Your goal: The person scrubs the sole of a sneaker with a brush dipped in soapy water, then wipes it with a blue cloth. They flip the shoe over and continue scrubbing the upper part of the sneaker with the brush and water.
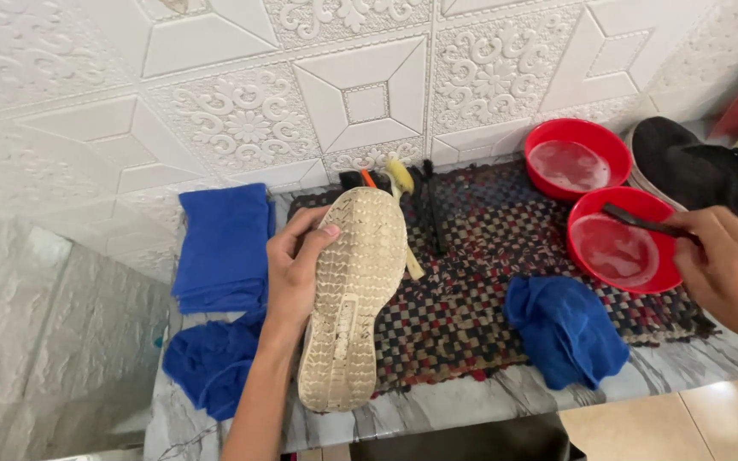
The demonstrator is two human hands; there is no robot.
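Over the checked woven mat (pixel 471 290), the left hand (pixel 294 265) grips a beige rubber-soled shoe (pixel 352 294) sole-up, while the right hand (pixel 728 269) closes on a dark-handled brush (pixel 642 222) above the mat's nearer red plastic bowl (pixel 621 248).

A home shoe-cleaning corner: embossed white wall tiles (pixel 360 102) at twelve o'clock, marble-patterned counter (pixel 471 397), woven mat (pixel 480 290), red water bowls (pixel 617 243) at two o'clock.

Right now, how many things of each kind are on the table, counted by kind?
Blue cloths: 3
Red bowls: 2
Shoes: 2, tan-soled in left hand, black by wall
Brush in right hand: 1
Woven mat: 1
Total: 9
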